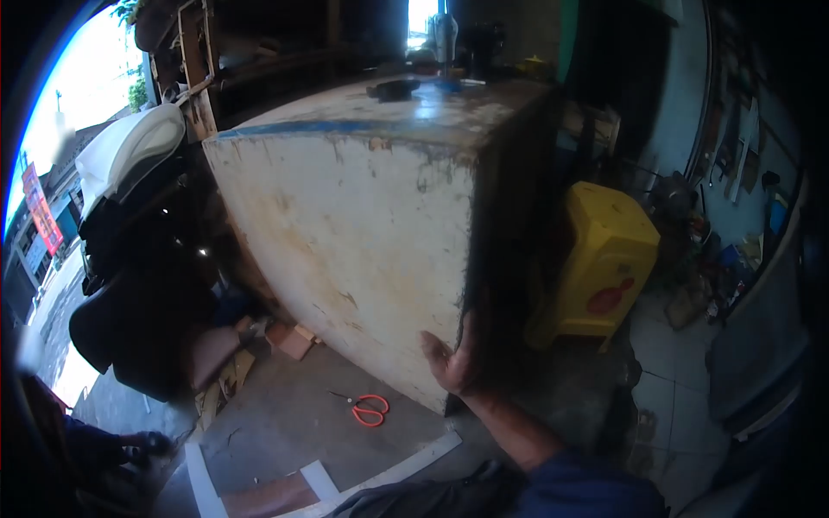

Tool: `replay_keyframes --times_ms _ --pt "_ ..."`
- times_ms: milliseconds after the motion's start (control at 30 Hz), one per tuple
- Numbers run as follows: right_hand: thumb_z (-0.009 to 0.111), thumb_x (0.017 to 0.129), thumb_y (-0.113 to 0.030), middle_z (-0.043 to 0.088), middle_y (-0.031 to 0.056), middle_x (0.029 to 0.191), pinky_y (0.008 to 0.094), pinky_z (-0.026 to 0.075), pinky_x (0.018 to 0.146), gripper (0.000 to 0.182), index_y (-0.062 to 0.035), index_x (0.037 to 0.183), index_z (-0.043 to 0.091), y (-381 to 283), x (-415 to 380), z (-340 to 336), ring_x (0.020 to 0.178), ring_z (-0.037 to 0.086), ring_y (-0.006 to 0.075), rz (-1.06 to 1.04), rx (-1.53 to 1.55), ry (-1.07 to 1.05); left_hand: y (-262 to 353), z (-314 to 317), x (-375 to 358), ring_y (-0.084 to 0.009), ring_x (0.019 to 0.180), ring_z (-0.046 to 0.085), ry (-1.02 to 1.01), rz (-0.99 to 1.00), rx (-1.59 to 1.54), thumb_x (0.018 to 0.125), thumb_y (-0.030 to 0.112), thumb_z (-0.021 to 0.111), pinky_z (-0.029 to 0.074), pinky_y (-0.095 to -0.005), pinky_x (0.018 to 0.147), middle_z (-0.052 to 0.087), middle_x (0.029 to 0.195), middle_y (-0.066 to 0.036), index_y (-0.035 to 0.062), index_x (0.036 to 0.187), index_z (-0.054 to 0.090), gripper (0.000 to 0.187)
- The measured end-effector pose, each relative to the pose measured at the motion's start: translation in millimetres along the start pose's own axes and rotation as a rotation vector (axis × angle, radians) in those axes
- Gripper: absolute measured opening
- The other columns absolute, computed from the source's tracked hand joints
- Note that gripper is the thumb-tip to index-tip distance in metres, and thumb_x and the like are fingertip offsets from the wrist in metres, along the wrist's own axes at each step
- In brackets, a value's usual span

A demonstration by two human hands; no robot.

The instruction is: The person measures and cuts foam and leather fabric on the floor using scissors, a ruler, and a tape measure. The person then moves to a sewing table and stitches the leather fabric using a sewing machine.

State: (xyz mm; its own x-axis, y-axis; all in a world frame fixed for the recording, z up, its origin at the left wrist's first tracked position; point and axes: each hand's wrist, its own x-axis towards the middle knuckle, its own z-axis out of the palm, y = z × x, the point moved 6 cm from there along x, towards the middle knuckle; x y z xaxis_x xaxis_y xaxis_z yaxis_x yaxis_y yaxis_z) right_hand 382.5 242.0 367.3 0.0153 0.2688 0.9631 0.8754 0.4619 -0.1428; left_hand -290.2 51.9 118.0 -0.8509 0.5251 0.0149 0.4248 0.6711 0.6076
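The grip of the right hand (455, 358) lies on the lower front corner of a big worn bench (363, 224), palm against the pale front face and fingers curled round the vertical edge onto the dark side face, so the hand is closed loosely about that corner rather than clenched; the bare forearm runs down to a blue sleeve (587, 492) at the bottom of the view. The left hand is out of sight. The bench stands on the concrete floor (285, 414) and fills the middle of the view, its whitish paint stained and chipped, with a blue stripe along the top front edge and a few small dark things on its top that are too blurred to name. Just in front of its base, near the hand, a pair of orange-handled scissors (370, 409) lies on the floor, and pale strips (406, 466) lie flat closer to the camera. To the right of the bench, just beside its dark side, stands a yellow plastic stool (604, 259). To the left sit brick-coloured blocks (289, 338) near the base, and beyond them black seat cushions (138, 319) with a white panel (129, 147) above.
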Motion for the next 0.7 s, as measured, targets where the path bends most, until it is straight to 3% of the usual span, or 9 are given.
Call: replay_keyframes --times_ms 133,200,267,333,367,433,533,600,700 --pt "0.072 0.093 -0.018 0.026 0.0408 0.154 0.0546 0.035 0.115 0.086 -0.0004 0.158 0.018 0.0 -49.0 1.2 0.142 0.033 0.0552 0.196 0.033 -0.115 -10.3 -8.4 -9.8 -0.023 0.073 0.062 -0.006 -0.026 0.075 0.101 0.045 0.056 0.048 -0.0381 0.067 0.062 0.079 -0.011 0.0059 0.083 0.065 0.044" --pt "0.071 0.09 -0.014 0.027 0.0401 0.154 0.0547 0.039 0.112 0.087 -0.0029 0.159 0.02 -6.2 -105.1 -6.6 0.141 0.033 0.0556 0.242 0.031 -0.33 -13.3 -14.2 -11.0 -0.0234 0.075 0.062 0.008 -0.045 0.091 0.101 0.045 0.056 0.048 -0.0382 0.068 0.063 0.08 -0.012 0.0053 0.084 0.066 0.045" --pt "0.073 0.085 -0.014 0.044 0.0327 0.145 0.0508 0.049 0.098 0.07 0.0001 0.147 0.042 -7.3 -154.9 -25.9 0.12 0.055 0.0507 0.259 0.042 -0.621 -18.5 -18.0 -13.6 -0.0238 0.076 0.063 0.009 -0.056 0.115 0.101 0.046 0.056 0.049 -0.0383 0.069 0.064 0.081 -0.013 0.0048 0.085 0.067 0.046" --pt "0.068 0.088 -0.025 0.062 0.022 0.13 0.0467 0.053 0.09 0.043 -0.0084 0.127 0.065 14.5 -308.9 -38.7 0.109 0.065 0.0411 0.591 0.254 -1.139 -23.3 -22.0 -15.9 -0.0242 0.077 0.064 0.011 -0.066 0.134 0.1 0.047 0.056 0.05 -0.0383 0.07 0.065 0.082 -0.014 0.0042 0.085 0.068 0.047" --pt "0.06 0.092 -0.036 0.073 0.0141 0.11 0.0444 0.055 0.088 0.031 -0.0121 0.106 0.075 24.5 -421.7 -34.0 0.097 0.071 0.0342 0.399 0.148 -2.02 -26.4 -24.2 -17.1 -0.0243 0.077 0.065 0.015 -0.071 0.14 0.1 0.047 0.057 0.05 -0.0384 0.071 0.066 0.082 -0.014 0.004 0.085 0.069 0.047" --pt "0.058 0.092 -0.039 0.075 0.0129 0.097 0.0471 0.056 0.086 0.031 -0.0166 0.102 0.077 25.2 -399.6 -51.6 0.095 0.071 0.0358 0.782 0.372 -1.669 -38.9 -35.1 -20.4 -0.0247 0.078 0.066 0.037 -0.09 0.151 0.1 0.048 0.057 0.051 -0.0384 0.072 0.067 0.083 -0.015 0.0034 0.086 0.07 0.048" --pt "0.058 0.092 -0.037 0.074 0.0144 0.102 0.0493 0.056 0.087 0.03 -0.0148 0.103 0.076 -4.0 -331.3 -12.2 0.097 0.071 0.0375 0.398 0.182 -1.832 -67.4 -52.3 -33.7 -0.0253 0.08 0.067 0.044 -0.135 0.184 0.099 0.048 0.057 0.052 -0.0385 0.074 0.069 0.084 -0.016 0.0026 0.087 0.071 0.05" --pt "0.057 0.092 -0.034 0.073 0.0171 0.1 0.0504 0.055 0.088 0.03 -0.0124 0.102 0.075 -24.5 -313.9 31.0 0.098 0.07 0.038 0.376 0.284 -1.78 -85.5 -63.1 -41.4 -0.0257 0.081 0.068 0.055 -0.174 0.191 0.099 0.049 0.058 0.053 -0.0386 0.075 0.07 0.085 -0.017 0.0021 0.087 0.072 0.051" --pt "0.054 0.093 -0.028 0.072 0.0202 0.103 0.0517 0.054 0.088 0.03 -0.009 0.109 0.072 -84.0 -298.5 98.4 0.099 0.069 0.0396 0.093 0.424 -1.8 -117.3 -76.6 -52.7 -0.0262 0.083 0.07 0.064 -0.235 0.212 0.099 0.05 0.058 0.054 -0.0387 0.077 0.071 0.087 -0.019 0.0013 0.088 0.073 0.052"
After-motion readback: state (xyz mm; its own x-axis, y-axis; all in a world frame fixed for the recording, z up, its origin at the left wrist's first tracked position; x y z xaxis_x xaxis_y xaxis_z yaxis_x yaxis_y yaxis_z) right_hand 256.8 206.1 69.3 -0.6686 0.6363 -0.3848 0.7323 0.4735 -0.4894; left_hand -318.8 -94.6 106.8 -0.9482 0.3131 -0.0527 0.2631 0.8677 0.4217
